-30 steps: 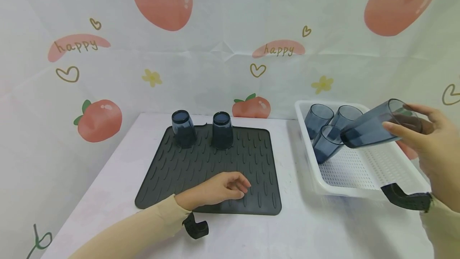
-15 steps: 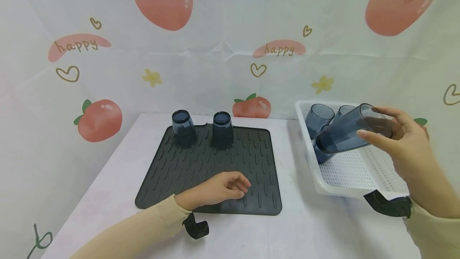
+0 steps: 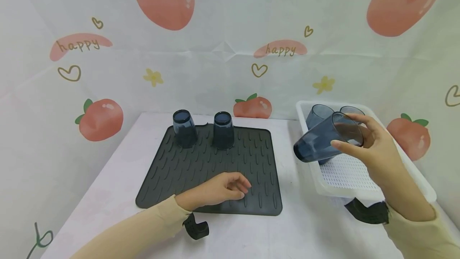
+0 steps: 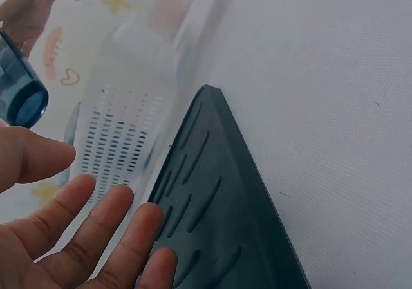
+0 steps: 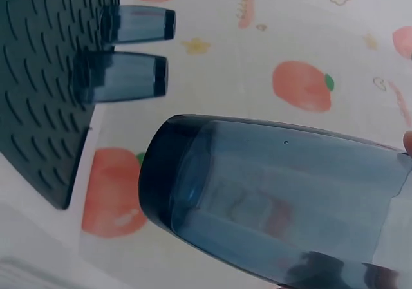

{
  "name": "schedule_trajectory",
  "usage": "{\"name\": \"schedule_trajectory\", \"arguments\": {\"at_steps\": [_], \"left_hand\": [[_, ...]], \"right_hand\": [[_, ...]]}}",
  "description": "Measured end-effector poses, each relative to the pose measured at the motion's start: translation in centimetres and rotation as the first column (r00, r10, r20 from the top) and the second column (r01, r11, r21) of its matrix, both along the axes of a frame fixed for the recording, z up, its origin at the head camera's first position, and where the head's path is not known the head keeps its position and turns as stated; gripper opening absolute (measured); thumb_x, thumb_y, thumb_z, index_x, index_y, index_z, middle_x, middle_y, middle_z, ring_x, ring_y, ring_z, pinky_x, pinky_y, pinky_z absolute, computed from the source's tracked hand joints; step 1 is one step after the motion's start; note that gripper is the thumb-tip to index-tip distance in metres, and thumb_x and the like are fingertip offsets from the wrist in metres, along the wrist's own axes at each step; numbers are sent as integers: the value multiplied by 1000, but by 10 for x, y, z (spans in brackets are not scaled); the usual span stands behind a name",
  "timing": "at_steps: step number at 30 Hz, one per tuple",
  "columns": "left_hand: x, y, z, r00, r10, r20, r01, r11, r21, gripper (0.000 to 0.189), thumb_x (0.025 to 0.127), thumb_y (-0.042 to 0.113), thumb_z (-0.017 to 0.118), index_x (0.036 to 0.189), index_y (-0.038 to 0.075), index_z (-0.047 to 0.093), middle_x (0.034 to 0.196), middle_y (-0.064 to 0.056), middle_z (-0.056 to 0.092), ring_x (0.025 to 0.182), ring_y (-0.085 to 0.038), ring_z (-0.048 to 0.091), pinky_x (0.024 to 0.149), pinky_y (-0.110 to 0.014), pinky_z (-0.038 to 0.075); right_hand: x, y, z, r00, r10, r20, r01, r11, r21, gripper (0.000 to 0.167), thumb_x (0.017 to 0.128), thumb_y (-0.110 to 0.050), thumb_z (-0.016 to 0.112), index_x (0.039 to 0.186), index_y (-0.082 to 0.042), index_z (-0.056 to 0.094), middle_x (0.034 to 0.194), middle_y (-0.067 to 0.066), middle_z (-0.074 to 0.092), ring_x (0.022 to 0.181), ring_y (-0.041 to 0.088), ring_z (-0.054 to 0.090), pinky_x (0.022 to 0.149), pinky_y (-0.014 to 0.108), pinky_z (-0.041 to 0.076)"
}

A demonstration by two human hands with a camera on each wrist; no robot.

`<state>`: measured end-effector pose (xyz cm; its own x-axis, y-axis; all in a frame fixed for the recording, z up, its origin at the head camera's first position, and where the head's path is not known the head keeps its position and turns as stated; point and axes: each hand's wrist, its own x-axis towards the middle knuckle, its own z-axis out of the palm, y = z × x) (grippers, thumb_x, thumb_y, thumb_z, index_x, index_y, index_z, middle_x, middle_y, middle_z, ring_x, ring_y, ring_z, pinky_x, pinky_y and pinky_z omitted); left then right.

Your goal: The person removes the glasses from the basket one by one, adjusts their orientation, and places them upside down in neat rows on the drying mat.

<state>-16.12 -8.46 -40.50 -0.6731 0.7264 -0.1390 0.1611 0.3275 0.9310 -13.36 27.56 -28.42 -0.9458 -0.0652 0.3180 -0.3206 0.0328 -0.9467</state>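
Note:
My right hand point(image 3: 373, 147) grips a blue-tinted drinking glass point(image 3: 318, 139) near its rim. The glass is tilted, its thick base pointing left and down, over the left wall of the white basket point(image 3: 320, 189). In the right wrist view this glass point(image 5: 277, 199) fills much of the picture. Two similar glasses, a left one point(image 3: 185, 131) and a right one point(image 3: 223, 133), stand upside down at the back of the black drying mat point(image 3: 208, 163). Above the mat's front part is my left hand point(image 3: 221, 189), fingers loosely curved and holding nothing.
Inside the basket, at its back left, stand more blue glasses point(image 3: 318, 115), partly hidden by the held glass and my right hand. A printed cloth point(image 3: 201, 71) hangs behind the white table point(image 3: 287, 235). Black straps point(image 3: 370, 213) circle both wrists.
My right hand has carried the glass leftward and slightly down, from over the basket's middle to its left wall. The left hand and the two glasses on the mat have stayed put.

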Motion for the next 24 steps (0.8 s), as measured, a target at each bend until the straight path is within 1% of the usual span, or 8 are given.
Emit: {"name": "schedule_trajectory", "arguments": {"at_steps": [6,11,14,19,22,24], "left_hand": [[0,0,-1,1000,1,4,-1,1000,2,26,94,10,61,120,4,60,113,-14,65,96,-11,63,79,-21,51],[-1,0,-1,1000,2,0,-2,1000,2,26,94,11,61,119,6,61,112,-13,65,95,-10,63,79,-21,51],[0,0,0,1000,5,0,-5,1000,-5,26,94,12,61,119,7,61,112,-11,66,95,-10,63,79,-22,51],[0,1,2,1000,11,-2,-11,1000,-14,25,94,11,61,119,7,62,111,-10,66,94,-10,64,79,-22,51],[1,1,3,1000,13,4,-13,1000,-15,26,94,10,61,119,5,61,111,-11,66,94,-10,64,79,-21,51],[1,1,3,1000,15,9,-14,1000,-12,26,93,10,61,119,4,61,111,-12,66,94,-11,64,79,-21,51]], "right_hand": [[3,-18,-2,999,10,-47,-8,999,40,61,81,17,64,132,-12,50,110,-8,69,92,4,65,72,13,50],[4,-29,-8,999,30,-41,-27,998,50,62,81,17,65,134,-11,48,113,-7,68,98,5,66,74,14,52],[5,-35,-12,999,24,-43,-22,998,58,63,81,17,65,135,-9,47,114,-7,67,99,4,66,74,15,53],[6,-44,-20,999,23,-30,-22,999,28,64,80,18,65,135,-10,47,114,-7,67,98,4,65,73,16,53],[7,-49,-23,1000,28,-10,-28,1000,-1,63,81,17,64,134,-13,47,116,-6,65,97,5,65,75,16,54],[8,-52,-25,1000,24,2,-24,1000,-4,63,82,16,65,134,-14,47,116,-6,64,97,5,64,75,16,54]]}}
